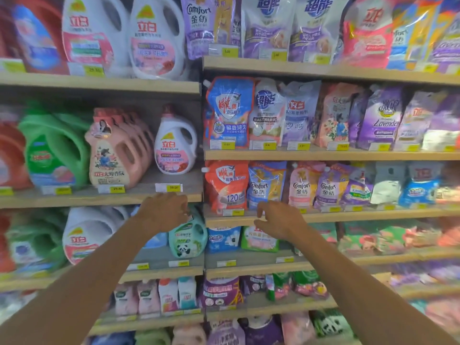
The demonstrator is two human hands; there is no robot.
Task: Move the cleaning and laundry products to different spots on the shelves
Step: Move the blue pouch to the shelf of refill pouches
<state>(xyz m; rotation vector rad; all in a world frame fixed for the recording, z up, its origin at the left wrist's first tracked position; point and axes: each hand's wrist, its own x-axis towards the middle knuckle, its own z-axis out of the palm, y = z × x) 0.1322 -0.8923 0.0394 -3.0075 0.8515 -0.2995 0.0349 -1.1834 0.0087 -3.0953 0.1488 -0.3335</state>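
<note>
My left hand [164,212] reaches to the lower-left shelf bay, and its fingers curl over the top of a teal detergent bottle with a panda label [187,239]. The bottle stands on the shelf, and its cap is hidden by my fingers. My right hand [278,221] hovers in front of the wooden shelf edge [231,221] with thumb and fingers apart, holding nothing. It is just below an orange-red refill pouch [225,186] and a blue Comfort pouch [265,185].
Large white, pink and green detergent jugs fill the left bays, among them a white jug [175,145] with free room around it. Several refill pouches pack the right bays. Yellow price tags [169,187] line the shelf edges.
</note>
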